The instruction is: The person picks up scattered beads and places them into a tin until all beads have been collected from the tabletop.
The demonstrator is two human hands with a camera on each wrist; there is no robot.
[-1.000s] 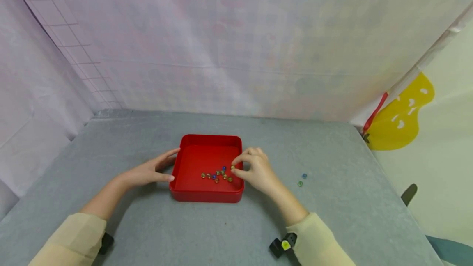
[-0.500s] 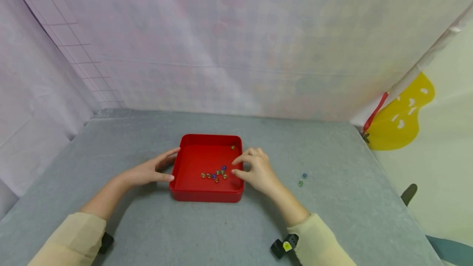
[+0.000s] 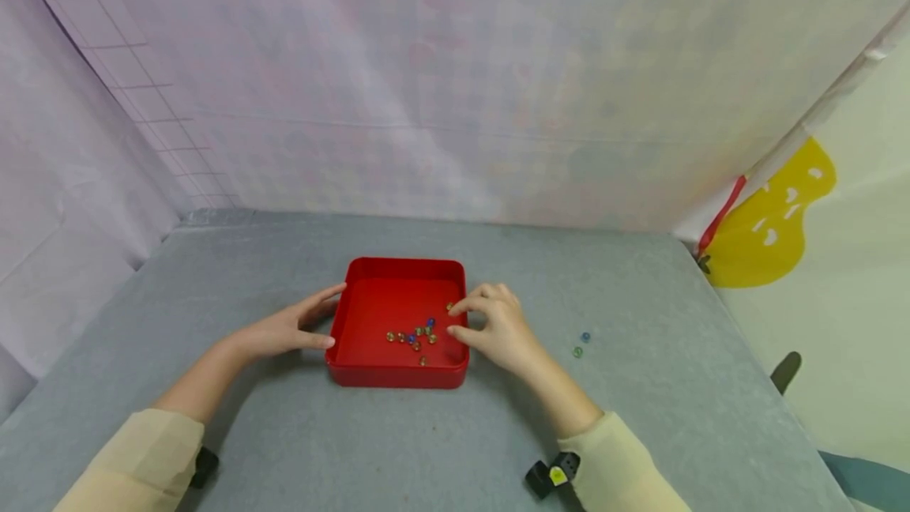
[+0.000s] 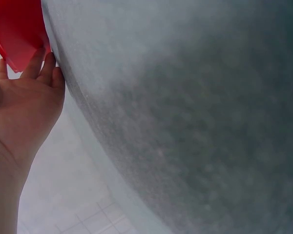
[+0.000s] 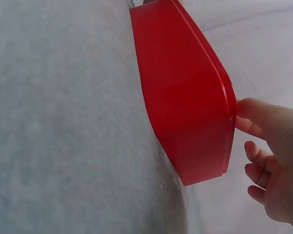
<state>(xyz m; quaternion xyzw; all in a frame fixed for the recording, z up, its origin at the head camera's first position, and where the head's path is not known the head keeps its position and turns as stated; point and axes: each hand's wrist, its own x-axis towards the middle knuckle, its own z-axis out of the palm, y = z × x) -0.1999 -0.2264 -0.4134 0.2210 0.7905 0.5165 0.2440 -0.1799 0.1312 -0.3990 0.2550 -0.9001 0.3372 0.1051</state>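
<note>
A square red tray point(image 3: 384, 299) sits on the grey table with several small glass marbles point(image 3: 418, 338), blue, green and amber, on its floor. My left hand point(image 3: 295, 329) rests against the tray's left wall with fingers and thumb spread; the left wrist view shows its fingertips at the red wall. Over the right rim reaches my right hand point(image 3: 494, 326), thumb and index finger apart with no marble between them. An amber marble point(image 3: 450, 306) lies right by its index fingertip, partly hidden. Another marble point(image 3: 423, 360) is close to the front wall.
On the table to the right of the tray lie a blue marble point(image 3: 586, 336) and a green marble point(image 3: 577, 352). Pale curtains point(image 3: 455, 101) hang behind the table, and a yellow printed shape point(image 3: 771, 220) shows at the right.
The marble by my right fingertips left them, rolled to the tray's back right, then came forward. Another rolled to the front wall. Both hands stay almost in place.
</note>
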